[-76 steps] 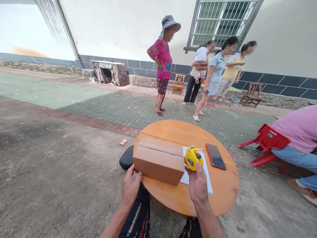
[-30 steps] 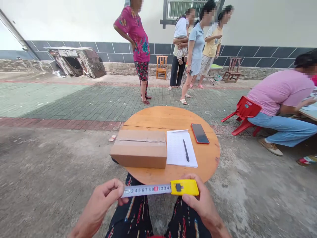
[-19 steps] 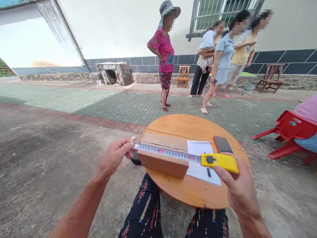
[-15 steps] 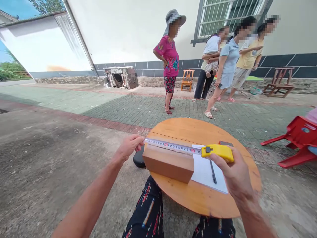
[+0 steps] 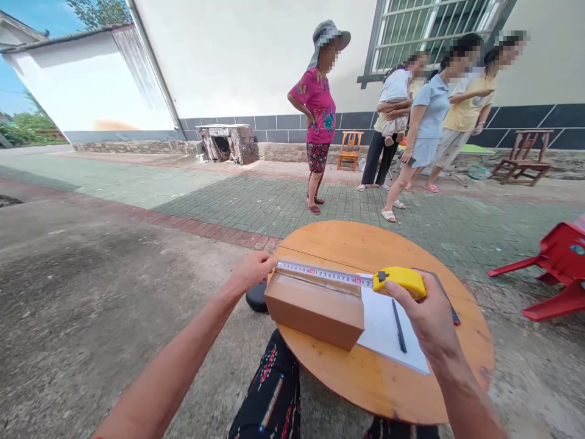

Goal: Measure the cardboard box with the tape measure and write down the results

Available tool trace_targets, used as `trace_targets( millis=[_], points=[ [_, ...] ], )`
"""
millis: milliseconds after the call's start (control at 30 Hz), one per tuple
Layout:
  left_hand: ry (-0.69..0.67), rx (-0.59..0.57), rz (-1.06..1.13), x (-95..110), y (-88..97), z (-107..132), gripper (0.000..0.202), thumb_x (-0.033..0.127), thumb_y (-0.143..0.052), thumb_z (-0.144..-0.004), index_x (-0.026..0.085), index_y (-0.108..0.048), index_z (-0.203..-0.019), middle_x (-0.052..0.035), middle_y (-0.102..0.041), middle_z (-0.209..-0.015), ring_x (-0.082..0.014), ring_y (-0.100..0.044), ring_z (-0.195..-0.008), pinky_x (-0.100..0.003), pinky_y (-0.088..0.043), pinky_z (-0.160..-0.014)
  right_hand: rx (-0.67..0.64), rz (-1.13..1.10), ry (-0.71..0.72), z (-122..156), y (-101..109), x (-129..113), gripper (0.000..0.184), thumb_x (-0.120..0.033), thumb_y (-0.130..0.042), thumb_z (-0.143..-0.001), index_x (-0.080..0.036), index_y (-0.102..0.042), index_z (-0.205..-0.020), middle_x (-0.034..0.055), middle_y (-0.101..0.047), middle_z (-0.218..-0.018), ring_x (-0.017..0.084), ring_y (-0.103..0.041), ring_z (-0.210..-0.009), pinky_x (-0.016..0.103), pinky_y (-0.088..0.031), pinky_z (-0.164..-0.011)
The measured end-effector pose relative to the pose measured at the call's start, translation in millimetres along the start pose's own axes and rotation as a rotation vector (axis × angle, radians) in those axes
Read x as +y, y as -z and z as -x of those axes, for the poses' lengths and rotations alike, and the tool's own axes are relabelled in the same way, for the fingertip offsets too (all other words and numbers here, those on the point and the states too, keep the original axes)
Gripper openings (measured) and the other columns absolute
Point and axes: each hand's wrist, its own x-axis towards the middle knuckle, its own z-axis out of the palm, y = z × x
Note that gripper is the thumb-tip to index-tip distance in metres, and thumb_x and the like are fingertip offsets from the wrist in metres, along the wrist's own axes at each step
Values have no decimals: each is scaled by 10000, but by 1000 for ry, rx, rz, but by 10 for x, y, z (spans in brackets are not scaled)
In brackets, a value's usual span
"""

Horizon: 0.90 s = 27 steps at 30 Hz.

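Note:
A yellow tape measure (image 5: 398,282) sits in my right hand (image 5: 432,317), its thumb along the near side of the case. The white numbered blade runs leftward across the top of a brown cardboard box (image 5: 315,311), along its far edge. My left hand (image 5: 256,268) pinches the blade's free end just past the box's left corner. Under and to the right of the box lies a white sheet of paper (image 5: 379,335) with a black pen (image 5: 399,326) on it. My right hand hovers above the paper and partly hides a dark flat object (image 5: 450,302) behind it.
The round wooden table (image 5: 347,238) stands before my knees. A black round seat (image 5: 256,297) shows at its left. A red plastic chair (image 5: 557,268) is at the right. Several people stand beyond the table, one in a pink top (image 5: 322,110), near a small wooden chair (image 5: 350,149).
The view has shifted slightly. The blade has come down closer to the box's top at the left end. Both hands keep their hold.

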Motion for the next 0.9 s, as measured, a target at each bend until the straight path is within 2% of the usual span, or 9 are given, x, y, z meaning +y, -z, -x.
trace_targets(
  millis=[300, 633, 900],
  points=[
    [-5, -39, -29, 43, -84, 9, 237, 396, -500, -683, 210, -402, -575, 47, -415, -530, -113, -467, -503, -191, -351, -429, -17, -20, 2, 10, 53, 78, 518, -583, -709, -700, -193, -583, -1017, 39, -663, -868, 218, -621, -764, 334, -490, -666],
    [-32, 5, -20, 43, -150, 3, 300, 456, -512, -690, 214, -405, -548, 49, -386, -510, -109, -402, -481, -203, -273, -421, -40, -34, -30, 0, 32, 132, 506, -554, -708, -707, -177, -578, -1019, 48, -675, -862, 210, -628, -745, 322, -493, -650],
    [-41, -20, -5, 64, -149, 20, 326, 490, -512, -702, 210, -417, -564, 54, -380, -524, -107, -398, -480, -215, -270, -440, -48, -14, -40, -7, 34, 150, 451, -530, -695, -727, -174, -579, -978, 30, -651, -817, 196, -606, -711, 305, -478, -619]
  ],
)
